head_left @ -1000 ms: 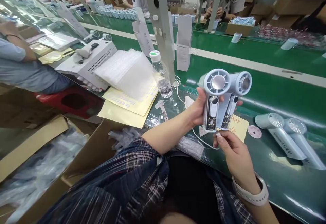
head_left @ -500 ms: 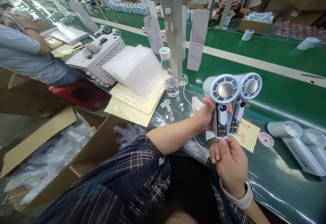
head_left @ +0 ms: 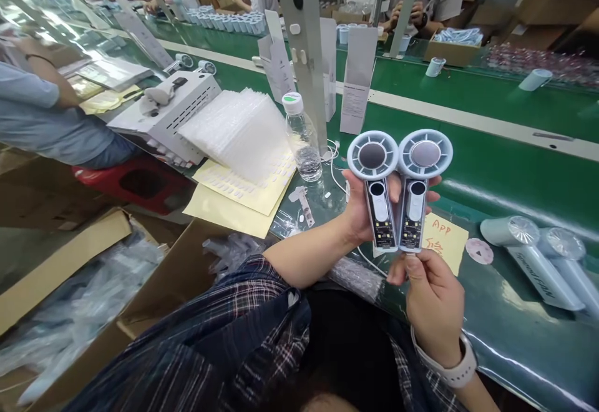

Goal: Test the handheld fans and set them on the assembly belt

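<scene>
Two light-blue handheld fans, a left one (head_left: 380, 203) and a right one (head_left: 412, 205), stand side by side, upright, in my left hand (head_left: 358, 212). Its fingers wrap behind their handles, with fingertips showing at the right. Each fan has a round ribbed head with a metallic disc, and an uncovered handle front showing a circuit board. My right hand (head_left: 433, 293), wearing a white wristband, is closed in a pinch right under the right fan's base. What it pinches is hidden; a white cable (head_left: 369, 263) runs towards its fingers.
Two fans marked Speed FAN (head_left: 543, 274) lie at the right, beside a yellow note (head_left: 447, 240) and a round sticker (head_left: 479, 251). A water bottle (head_left: 306, 150), bubble-wrap sheets (head_left: 238, 131) and a metal post (head_left: 304, 56) stand ahead. An open carton (head_left: 163, 274) is at the left. Co-workers sit nearby.
Both fans have turned to face me more squarely and shifted left, their heads now apart instead of overlapping. The left fan's small display showed light marks and is now dark. The view has shifted slightly.
</scene>
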Action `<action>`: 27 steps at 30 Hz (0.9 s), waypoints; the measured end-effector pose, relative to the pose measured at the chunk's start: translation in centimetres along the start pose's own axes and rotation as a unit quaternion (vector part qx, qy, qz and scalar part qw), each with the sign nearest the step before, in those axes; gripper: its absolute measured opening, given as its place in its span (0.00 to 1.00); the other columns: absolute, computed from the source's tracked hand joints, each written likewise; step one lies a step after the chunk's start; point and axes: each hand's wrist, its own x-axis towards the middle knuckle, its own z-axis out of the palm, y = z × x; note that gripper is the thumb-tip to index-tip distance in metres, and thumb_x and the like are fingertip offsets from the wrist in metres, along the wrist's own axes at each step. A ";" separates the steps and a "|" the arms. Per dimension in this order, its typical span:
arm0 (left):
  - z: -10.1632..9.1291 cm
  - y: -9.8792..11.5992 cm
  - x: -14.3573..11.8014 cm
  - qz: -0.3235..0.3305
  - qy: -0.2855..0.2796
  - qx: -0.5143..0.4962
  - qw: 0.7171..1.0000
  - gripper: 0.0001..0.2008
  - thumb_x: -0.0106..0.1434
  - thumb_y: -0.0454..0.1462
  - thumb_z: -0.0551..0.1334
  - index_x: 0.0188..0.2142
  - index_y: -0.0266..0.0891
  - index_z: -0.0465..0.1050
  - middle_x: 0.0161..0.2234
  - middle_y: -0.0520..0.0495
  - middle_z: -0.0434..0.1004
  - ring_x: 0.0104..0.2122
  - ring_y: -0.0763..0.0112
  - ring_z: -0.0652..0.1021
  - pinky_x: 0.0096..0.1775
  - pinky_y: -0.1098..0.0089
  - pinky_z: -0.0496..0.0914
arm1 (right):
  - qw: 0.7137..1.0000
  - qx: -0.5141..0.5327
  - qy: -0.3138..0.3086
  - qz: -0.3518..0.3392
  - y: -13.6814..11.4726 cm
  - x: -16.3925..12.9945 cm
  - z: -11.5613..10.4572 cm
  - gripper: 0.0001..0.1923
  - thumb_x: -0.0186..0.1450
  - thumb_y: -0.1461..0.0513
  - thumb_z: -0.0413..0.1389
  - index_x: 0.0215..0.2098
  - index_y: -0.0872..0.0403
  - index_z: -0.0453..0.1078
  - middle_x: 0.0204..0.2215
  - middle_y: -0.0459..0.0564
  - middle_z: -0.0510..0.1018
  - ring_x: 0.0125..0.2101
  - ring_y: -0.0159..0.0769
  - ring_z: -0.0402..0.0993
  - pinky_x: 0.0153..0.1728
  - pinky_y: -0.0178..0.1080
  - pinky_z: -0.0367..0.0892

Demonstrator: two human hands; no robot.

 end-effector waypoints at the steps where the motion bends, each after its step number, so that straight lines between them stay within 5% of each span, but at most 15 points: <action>1: 0.1 0.0 -0.1 0.003 -0.004 0.014 1.000 0.46 0.36 0.79 0.68 0.20 0.38 0.64 0.47 0.36 0.85 0.42 0.57 0.85 0.43 0.62 0.80 | 1.000 0.020 0.004 0.007 0.1 -0.1 0.0 0.19 0.77 0.52 0.60 0.30 0.52 0.72 0.21 0.44 0.77 0.23 0.32 0.75 0.30 0.36 0.70; 7: 0.2 -1.2 -0.3 0.015 0.015 0.082 0.996 0.50 0.29 0.84 0.60 0.18 0.39 0.60 0.48 0.33 0.85 0.48 0.47 0.85 0.45 0.59 0.80 | 0.988 0.147 0.042 0.033 0.4 -1.2 0.8 0.16 0.77 0.53 0.61 0.33 0.51 0.71 0.18 0.40 0.72 0.21 0.31 0.73 0.27 0.35 0.69; 12: -0.2 -2.0 -0.5 0.044 0.008 0.093 0.995 0.51 0.28 0.86 0.57 0.16 0.39 0.58 0.46 0.34 0.84 0.43 0.53 0.84 0.44 0.59 0.80 | 0.985 0.159 0.049 0.047 0.3 -1.6 1.3 0.17 0.78 0.53 0.60 0.32 0.51 0.70 0.19 0.40 0.70 0.21 0.32 0.72 0.27 0.36 0.68; 18: 0.0 -1.7 0.0 0.040 0.030 0.125 0.991 0.50 0.34 0.86 0.56 0.22 0.41 0.61 0.46 0.36 0.82 0.49 0.48 0.83 0.46 0.56 0.79 | 0.999 -0.011 0.033 -0.011 0.7 -0.6 -0.6 0.19 0.77 0.50 0.57 0.32 0.51 0.73 0.29 0.47 0.78 0.30 0.37 0.74 0.33 0.41 0.70; 20: -0.1 -1.4 0.0 0.050 0.026 0.126 0.990 0.47 0.40 0.84 0.57 0.25 0.42 0.63 0.46 0.37 0.81 0.53 0.46 0.81 0.50 0.54 0.78 | 0.995 -0.058 0.053 -0.063 1.0 0.1 -1.5 0.19 0.77 0.50 0.57 0.31 0.51 0.74 0.38 0.51 0.81 0.41 0.43 0.78 0.45 0.46 0.73; 23: -0.6 -0.8 -0.7 0.025 -0.013 0.183 0.983 0.41 0.43 0.77 0.67 0.27 0.42 0.68 0.39 0.40 0.80 0.50 0.47 0.81 0.52 0.53 0.77 | 0.993 -0.046 0.081 -0.076 1.5 1.0 -2.8 0.16 0.76 0.49 0.59 0.53 0.48 0.79 0.65 0.55 0.74 0.69 0.52 0.67 0.68 0.57 0.62; 25: -1.0 -0.5 -1.3 -0.048 -0.083 0.253 0.963 0.36 0.43 0.69 0.75 0.31 0.40 0.76 0.35 0.42 0.80 0.46 0.50 0.82 0.52 0.54 0.76 | 0.999 0.024 0.035 -0.031 1.5 1.3 -3.7 0.25 0.73 0.48 0.63 0.64 0.45 0.73 0.70 0.56 0.72 0.70 0.53 0.67 0.67 0.59 0.66; 27: -1.3 -0.3 -1.6 -0.099 -0.132 0.309 0.937 0.33 0.46 0.62 0.80 0.37 0.39 0.80 0.36 0.43 0.81 0.44 0.54 0.82 0.53 0.55 0.76 | 0.996 0.084 0.008 0.006 1.3 1.3 -4.7 0.28 0.67 0.51 0.70 0.63 0.45 0.74 0.64 0.56 0.78 0.62 0.53 0.77 0.57 0.55 0.76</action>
